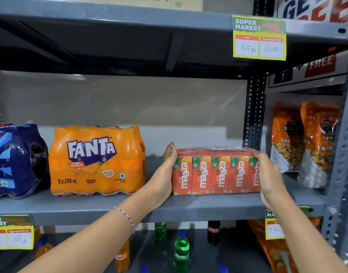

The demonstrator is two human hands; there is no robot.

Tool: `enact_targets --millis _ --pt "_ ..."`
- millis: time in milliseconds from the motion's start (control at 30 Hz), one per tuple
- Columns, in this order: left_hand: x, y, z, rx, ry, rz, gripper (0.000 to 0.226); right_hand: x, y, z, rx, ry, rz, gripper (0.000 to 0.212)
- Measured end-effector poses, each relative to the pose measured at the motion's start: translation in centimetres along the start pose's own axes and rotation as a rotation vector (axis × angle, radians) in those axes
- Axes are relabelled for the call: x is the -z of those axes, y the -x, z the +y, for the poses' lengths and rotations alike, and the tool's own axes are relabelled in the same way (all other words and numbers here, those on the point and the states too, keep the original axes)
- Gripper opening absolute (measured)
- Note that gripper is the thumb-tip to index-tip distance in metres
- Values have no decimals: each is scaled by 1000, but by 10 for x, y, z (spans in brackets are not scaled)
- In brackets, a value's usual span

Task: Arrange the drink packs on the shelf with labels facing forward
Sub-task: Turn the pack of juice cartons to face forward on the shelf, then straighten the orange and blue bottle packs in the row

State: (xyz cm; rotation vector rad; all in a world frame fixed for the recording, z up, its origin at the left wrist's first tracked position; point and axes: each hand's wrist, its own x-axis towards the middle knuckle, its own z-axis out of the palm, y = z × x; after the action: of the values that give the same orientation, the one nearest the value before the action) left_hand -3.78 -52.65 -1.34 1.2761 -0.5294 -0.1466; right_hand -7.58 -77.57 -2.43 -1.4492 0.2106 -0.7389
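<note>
- The grey metal shelf (208,205) runs across the whole view, with its upright post on the right and a second board overhead.
- On the far left of the shelf sits a dark blue shrink-wrapped pack (15,160); its name cannot be read from here.
- Just beside it stands the Fanta pack (96,160), label square to the front: "FANTA", "8 x 250 ml", "SNACK PACK".
- The Maaza pack (215,172), a wrapped row of red-orange cartons, rests on the shelf right of centre, well apart from the Fanta pack. Its long axis runs left to right along the front edge, and the "maaza" fronts, each marked "10/-", already look outward.
- The left hand (165,170) lies flat against the pack's left end, thumb raised behind the corner; a beaded bracelet (126,217) crosses that wrist.
- The right hand (267,174) cups the right end, fingers over the top corner. Together they form one two-handed grip, pressed on the pack from both ends, neither hand closed into a fist.
- The pack sits directly between the palms, both hands equally near, so any nudge would likely go sideways toward the Fanta pack or straight back; I judge placing nearly done.
- Orange snack bags (305,142) stand in the next bay, one reading "Tikha".
- A price tag (259,38) overhead reads "SUPER MARKET", "60 Rs", "40 RS".
- Below, a Sprite bottle (181,251) and a Coca-Cola bottle (213,232) stand on the lower shelf.
</note>
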Motion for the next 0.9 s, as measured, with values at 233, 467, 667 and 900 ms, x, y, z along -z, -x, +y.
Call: enact_targets --millis 233,467,667,900 --pt "0 0 -1 4 7 -36 65 -2 5 -2 -5 -9 50 34" --pt "-1 2 0 14 24 -12 66 -3 11 -6 4 -33 64 34" --pt "4 33 13 -145 -334 46 55 5 22 -5 45 54 120 32" --pt "148 117 28 -755 -796 769 45 -39 101 0 732 289 332 16"
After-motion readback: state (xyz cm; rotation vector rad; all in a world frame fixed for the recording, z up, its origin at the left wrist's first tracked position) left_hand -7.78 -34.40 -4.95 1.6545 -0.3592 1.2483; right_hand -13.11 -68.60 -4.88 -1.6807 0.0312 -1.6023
